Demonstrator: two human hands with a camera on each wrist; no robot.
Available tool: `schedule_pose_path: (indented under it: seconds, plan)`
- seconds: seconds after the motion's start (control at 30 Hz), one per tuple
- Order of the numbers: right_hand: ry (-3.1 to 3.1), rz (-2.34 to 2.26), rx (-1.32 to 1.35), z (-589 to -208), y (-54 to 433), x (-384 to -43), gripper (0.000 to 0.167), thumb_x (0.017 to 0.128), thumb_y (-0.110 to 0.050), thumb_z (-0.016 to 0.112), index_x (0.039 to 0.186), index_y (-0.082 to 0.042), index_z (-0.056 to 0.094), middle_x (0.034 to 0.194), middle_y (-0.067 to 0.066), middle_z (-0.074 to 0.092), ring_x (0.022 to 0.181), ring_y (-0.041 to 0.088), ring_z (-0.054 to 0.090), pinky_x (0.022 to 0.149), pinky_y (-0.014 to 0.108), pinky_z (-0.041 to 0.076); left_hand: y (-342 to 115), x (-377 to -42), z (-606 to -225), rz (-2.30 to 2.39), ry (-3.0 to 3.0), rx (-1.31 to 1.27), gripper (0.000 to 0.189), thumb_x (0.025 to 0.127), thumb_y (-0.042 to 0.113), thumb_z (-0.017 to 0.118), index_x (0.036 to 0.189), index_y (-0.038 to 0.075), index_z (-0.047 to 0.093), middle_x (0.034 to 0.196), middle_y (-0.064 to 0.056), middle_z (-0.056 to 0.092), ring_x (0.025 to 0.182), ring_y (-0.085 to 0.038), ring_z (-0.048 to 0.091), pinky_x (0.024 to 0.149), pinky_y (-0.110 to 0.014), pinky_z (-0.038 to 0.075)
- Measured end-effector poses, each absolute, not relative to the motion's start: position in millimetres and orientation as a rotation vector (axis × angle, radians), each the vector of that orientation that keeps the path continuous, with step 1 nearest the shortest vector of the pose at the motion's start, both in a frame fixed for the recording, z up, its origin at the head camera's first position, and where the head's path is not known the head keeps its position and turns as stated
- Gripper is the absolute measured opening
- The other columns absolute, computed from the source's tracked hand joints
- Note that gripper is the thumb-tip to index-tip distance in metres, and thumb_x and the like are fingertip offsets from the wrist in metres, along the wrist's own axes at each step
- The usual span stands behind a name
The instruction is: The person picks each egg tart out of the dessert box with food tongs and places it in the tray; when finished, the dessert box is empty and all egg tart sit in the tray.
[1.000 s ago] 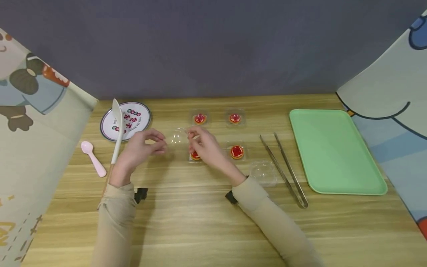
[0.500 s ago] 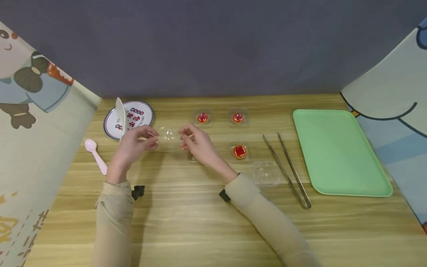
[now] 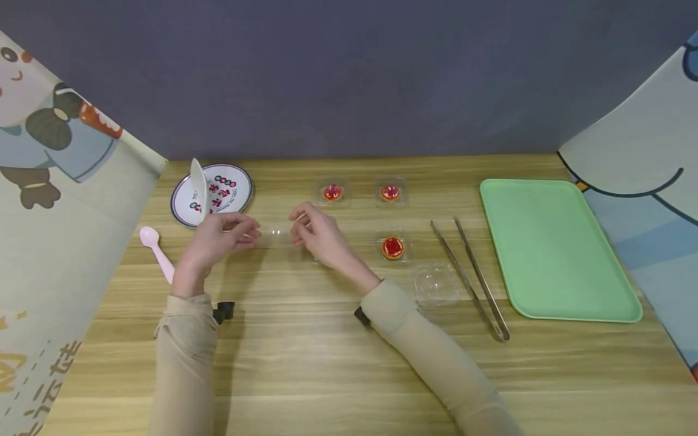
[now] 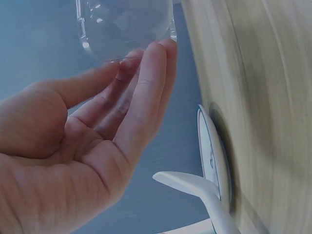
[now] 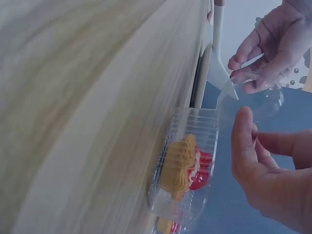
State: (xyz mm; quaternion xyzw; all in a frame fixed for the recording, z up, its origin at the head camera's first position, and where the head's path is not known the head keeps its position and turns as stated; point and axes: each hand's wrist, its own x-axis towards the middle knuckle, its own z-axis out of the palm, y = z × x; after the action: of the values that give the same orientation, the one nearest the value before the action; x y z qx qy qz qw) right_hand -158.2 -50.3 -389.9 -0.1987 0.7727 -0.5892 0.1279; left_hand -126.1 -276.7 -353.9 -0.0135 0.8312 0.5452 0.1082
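My left hand (image 3: pixel 222 242) pinches the left edge of a clear domed plastic lid (image 4: pixel 127 29), raised above the table. On the other side, my right hand (image 3: pixel 323 239) holds the lid's right edge between thumb and fingers. The left wrist view shows the thumb and fingertips meeting at the rim. Under the right hand sits a clear plastic box holding a yellow tart with red topping (image 5: pixel 187 168); the hand mostly hides it in the head view. Three more red-topped tarts stand in clear boxes: one back left (image 3: pixel 332 192), one back right (image 3: pixel 390 192), one at front right (image 3: pixel 392 247).
Another clear lid (image 3: pixel 436 284) lies beside metal tongs (image 3: pixel 474 281). A green tray (image 3: pixel 556 248) is at the right. To the left are a printed plate (image 3: pixel 231 188), a white long-handled spoon (image 3: pixel 199 184) over it and a pink spoon (image 3: pixel 157 251).
Both hands carried the lid slightly left, away from the tart boxes. The right hand came left to stay with it, and the lid has tilted and sits lower now.
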Motion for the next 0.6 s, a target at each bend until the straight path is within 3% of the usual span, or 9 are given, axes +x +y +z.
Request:
schedule_pose_path:
  seconds: [0.17,0.33,0.6]
  plan:
    - [2.319,-1.598,-0.588,-391,-54,-160,0.025,0.102,0.012,0.061,0.127,0.008,0.061,0.115,0.025,0.069,0.091,0.032,0.075,0.076,0.029,0.067,-278,-127,-356,1.558,2.443,-0.061,0.028,0.104,-0.002,0.066,0.124,-0.020,0.060,0.107,-0.025,0.075,0.080,-0.010,0.075,0.081,-0.031,0.068]
    - [2.456,-1.415,-0.636,-390,-54,-159,0.038,0.097,0.011,0.070,0.134,0.005,0.062,0.124,0.019,0.064,0.101,0.030,0.074,0.082,0.020,0.063,-280,-129,-361,1.588,2.384,-0.083,0.037,0.100,-0.010,0.067,0.132,-0.021,0.052,0.102,-0.024,0.076,0.074,-0.012,0.075,0.074,-0.031,0.068]
    - [2.548,-1.131,-0.684,-389,-56,-158,0.057,0.094,0.008,0.074,0.148,0.005,0.055,0.133,0.020,0.062,0.112,0.027,0.067,0.094,0.023,0.060,-284,-131,-367,1.504,2.353,-0.071,0.044,0.101,-0.011,0.064,0.141,-0.023,0.050,0.120,-0.036,0.067,0.082,-0.013,0.076,0.083,-0.032,0.067]
